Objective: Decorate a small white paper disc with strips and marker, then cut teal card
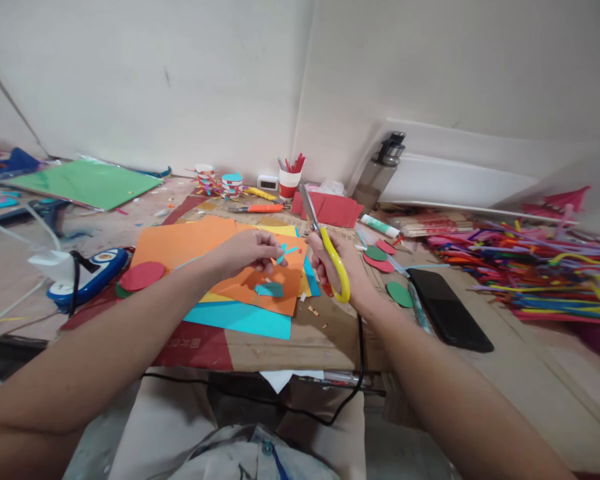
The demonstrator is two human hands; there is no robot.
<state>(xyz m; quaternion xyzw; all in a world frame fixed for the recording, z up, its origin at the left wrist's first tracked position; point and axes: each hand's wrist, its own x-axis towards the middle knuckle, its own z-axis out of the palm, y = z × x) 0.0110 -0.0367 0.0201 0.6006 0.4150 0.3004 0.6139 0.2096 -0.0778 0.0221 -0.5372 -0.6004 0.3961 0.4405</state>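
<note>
My left hand [257,252] is closed in a pinch over the orange paper [225,287], with a small cut piece of blue paper [287,251] at its fingertips. Around a pair of scissors [334,257] with yellow handles, my right hand [347,263] is wrapped. The blades point up and away, apart from the blue piece. Another blue scrap [269,289] lies on the orange sheet below my left hand. Under the orange sheet, a larger blue sheet [245,321] sticks out towards me.
Red and green paper circles [143,275] lie left, others right. A phone [447,308], a glue stick [380,225] and many pipe cleaners [535,267] are to the right. Behind stand a paper cup [289,183], a bottle [380,175] and an orange cutter [265,209]. A black cable [361,360] crosses the front edge.
</note>
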